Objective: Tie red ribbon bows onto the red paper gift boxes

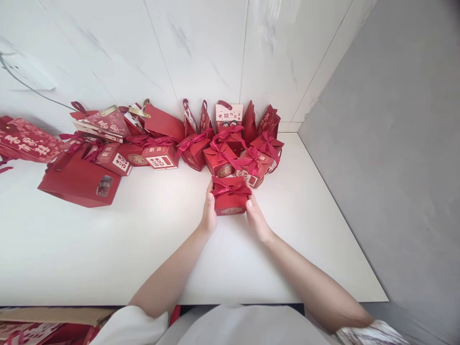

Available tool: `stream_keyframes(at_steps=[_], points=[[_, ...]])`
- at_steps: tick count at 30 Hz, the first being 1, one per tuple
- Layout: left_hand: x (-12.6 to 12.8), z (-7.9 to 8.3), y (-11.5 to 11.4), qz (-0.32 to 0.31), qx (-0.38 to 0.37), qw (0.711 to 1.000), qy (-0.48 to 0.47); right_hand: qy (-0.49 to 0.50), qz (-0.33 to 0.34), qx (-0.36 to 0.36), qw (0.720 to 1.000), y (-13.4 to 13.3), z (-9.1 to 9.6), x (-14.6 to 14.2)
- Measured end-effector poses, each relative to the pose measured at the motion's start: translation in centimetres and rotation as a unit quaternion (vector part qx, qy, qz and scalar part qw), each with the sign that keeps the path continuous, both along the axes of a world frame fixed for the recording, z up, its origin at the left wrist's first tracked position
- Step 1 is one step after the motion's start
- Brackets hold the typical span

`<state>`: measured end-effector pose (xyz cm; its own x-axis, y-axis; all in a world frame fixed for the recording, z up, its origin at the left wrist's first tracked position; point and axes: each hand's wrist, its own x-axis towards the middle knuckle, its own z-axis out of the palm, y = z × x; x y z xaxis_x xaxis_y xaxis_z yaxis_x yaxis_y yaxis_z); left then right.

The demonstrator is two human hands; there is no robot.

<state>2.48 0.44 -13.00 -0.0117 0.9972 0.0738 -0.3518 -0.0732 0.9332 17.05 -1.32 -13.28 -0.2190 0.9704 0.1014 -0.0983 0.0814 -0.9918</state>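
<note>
A red gift box [230, 203] with a crimson ribbon bow on top and a round gold print on its front is between my two hands. My left hand [209, 209] presses against its left side, and my right hand [256, 216] is closed on its right side. Just behind it stand several more ribbon-tied red boxes, among them one with a gold emblem [218, 162] and one with white panels [254, 165]. Most of my fingers are hidden behind the box.
Folded red gift bags [165, 122] lean along the marbled wall [208, 52]. A larger red bag [81, 179] lies at left on the white table [143, 249]. Below the front edge, a cardboard carton [53, 315] holds more red packaging. A grey wall [388, 143] borders the right side.
</note>
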Motion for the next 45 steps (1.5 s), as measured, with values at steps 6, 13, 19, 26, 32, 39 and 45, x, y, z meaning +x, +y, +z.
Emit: stream_keyframes(at_steps=[6, 13, 19, 26, 32, 39, 45], points=[[-1.6, -0.5, 1.5, 0.099, -0.018, 0.995, 0.024, -0.114, -0.055, 0.076, 0.989, 1.1, -1.0, 1.1], [-6.6, 0.0, 3.9, 0.276, -0.081, 0.942, 0.175, -0.084, -0.16, 0.032, 0.983, 1.2, -0.8, 1.6], [-3.5, -0.5, 3.1, 0.225, -0.048, 0.973, 0.017, -0.011, -0.044, 0.049, 0.998, 0.5, -0.1, 0.9], [-0.1, -0.6, 1.1, 0.204, -0.015, 0.977, -0.065, 0.047, -0.027, 0.042, 0.998, 0.8, -0.5, 0.9], [-0.7, 0.2, 0.8, 0.173, -0.036, 0.978, -0.112, 0.087, -0.026, 0.018, 0.996, 0.6, -0.6, 0.1], [-0.3, -0.4, 0.5, 0.108, -0.061, 0.987, -0.1, 0.175, 0.083, -0.019, 0.981, -0.3, 0.7, -1.0], [-0.4, -1.0, 0.7, 0.116, -0.058, 0.989, -0.068, 0.174, 0.08, -0.028, 0.981, -0.1, 0.5, -0.9]])
